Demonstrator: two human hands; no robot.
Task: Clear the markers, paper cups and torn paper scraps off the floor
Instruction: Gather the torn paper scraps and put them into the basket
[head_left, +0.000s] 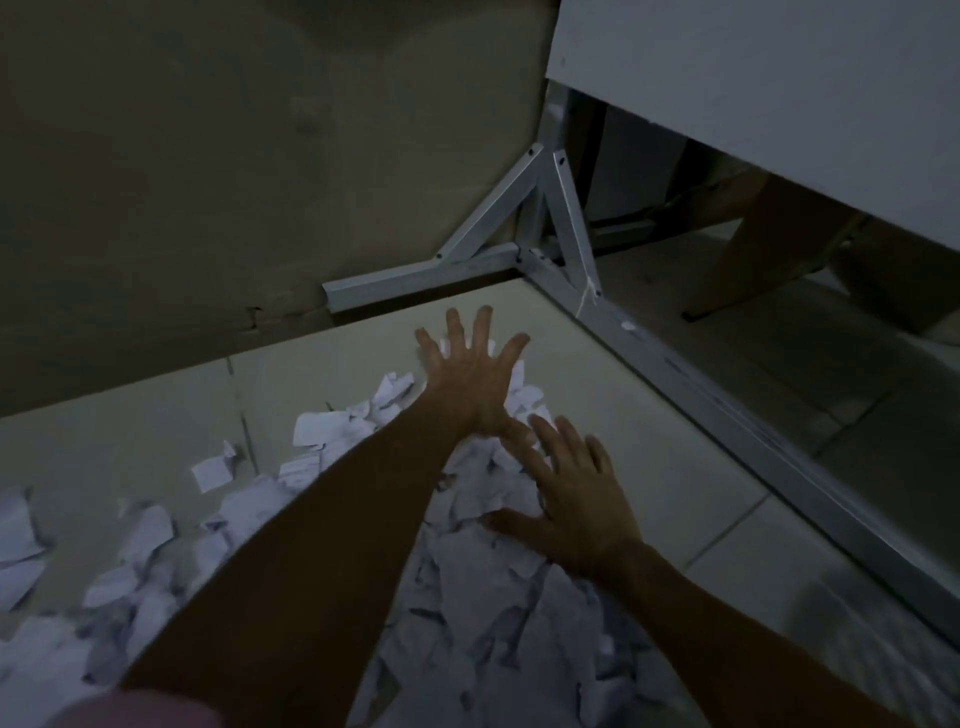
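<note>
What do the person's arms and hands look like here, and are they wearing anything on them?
Both forearms are bare from the wrists as far up as the view shows. The left hand and the right hand wear no gloves; no rings, watch or bracelet can be made out in this dim light. A blurred pinkish shape at the bottom left edge may be clothing, but it is too soft to tell.

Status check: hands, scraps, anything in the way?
Left hand and right hand open, spread flat on scraps. Scraps heaped on floor. Metal frame close right. No markers or cups seen.
</note>
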